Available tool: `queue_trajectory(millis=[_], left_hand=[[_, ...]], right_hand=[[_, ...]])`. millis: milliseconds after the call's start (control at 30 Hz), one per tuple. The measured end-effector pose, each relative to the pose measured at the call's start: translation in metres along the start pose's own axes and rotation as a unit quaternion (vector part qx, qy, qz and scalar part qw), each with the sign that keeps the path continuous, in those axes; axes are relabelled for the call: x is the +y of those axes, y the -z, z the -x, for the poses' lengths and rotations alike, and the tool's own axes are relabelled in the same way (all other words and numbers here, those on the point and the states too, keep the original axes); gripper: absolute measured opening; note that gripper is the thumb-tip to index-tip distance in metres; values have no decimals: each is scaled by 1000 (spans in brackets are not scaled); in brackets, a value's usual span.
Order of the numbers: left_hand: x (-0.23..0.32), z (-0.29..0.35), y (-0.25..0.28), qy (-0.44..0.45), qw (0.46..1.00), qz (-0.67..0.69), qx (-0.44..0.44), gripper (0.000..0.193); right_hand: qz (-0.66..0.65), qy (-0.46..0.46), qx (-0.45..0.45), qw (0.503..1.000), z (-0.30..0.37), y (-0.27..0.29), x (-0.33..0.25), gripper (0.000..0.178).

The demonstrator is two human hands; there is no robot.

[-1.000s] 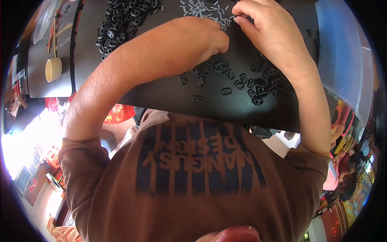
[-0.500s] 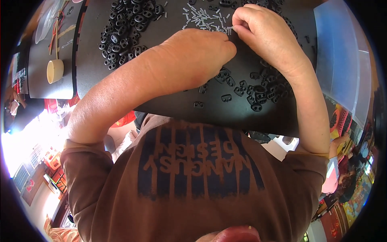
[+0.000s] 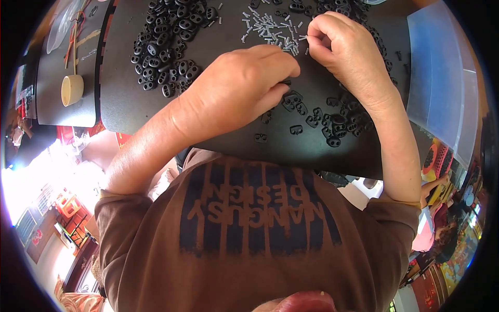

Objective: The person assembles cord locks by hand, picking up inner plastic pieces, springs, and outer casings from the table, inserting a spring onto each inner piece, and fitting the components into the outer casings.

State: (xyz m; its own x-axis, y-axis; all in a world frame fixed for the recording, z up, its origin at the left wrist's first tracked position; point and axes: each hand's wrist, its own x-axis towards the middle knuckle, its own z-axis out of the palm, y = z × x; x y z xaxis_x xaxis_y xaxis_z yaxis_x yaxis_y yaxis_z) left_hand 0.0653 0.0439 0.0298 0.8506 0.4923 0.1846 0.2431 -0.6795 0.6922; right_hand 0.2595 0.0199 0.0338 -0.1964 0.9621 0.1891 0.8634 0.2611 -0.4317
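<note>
My right hand (image 3: 345,49) is closed in a pinch at the right edge of a pile of small metal springs (image 3: 267,28); one spring (image 3: 303,37) sticks out from its fingertips. Lower and to the left, my left hand (image 3: 254,75) is curled with thumb and forefinger close together, and a small black part shows at their tips, mostly hidden. Just below the left fingertips lie several loose black two-hole cord-lock pieces (image 3: 293,99). More of these pieces form a heap (image 3: 338,122) at the near right of the dark table (image 3: 202,132).
A large heap of rounded black two-hole pieces (image 3: 166,47) covers the far left of the table. Further left, a cream cup (image 3: 72,90) with a long handle lies on another dark surface. A translucent bluish plastic sheet or bin (image 3: 442,67) borders the right side.
My left hand has drawn back down and left from the springs, its thumb now in sight. My right hand has shifted slightly right and down, a spring at its fingertips.
</note>
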Motion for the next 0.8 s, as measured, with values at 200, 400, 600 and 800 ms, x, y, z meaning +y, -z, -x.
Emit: queue_trajectory(millis=[200, 400, 600, 800], left_hand=[[2, 17, 2, 68, 994, 72, 47, 18], [3, 28, 3, 154, 971, 167, 79, 18], [6, 26, 4, 248, 859, 427, 132, 18], [15, 21, 1, 207, 818, 511, 163, 20]], right_hand=[[-28, -13, 4, 1000, 3, -3, 6, 7], [-194, -112, 0, 975, 4, 0, -8, 6], [-403, -169, 25, 899, 16, 6, -19, 13], [-487, -183, 17, 854, 29, 20, -43, 16]])
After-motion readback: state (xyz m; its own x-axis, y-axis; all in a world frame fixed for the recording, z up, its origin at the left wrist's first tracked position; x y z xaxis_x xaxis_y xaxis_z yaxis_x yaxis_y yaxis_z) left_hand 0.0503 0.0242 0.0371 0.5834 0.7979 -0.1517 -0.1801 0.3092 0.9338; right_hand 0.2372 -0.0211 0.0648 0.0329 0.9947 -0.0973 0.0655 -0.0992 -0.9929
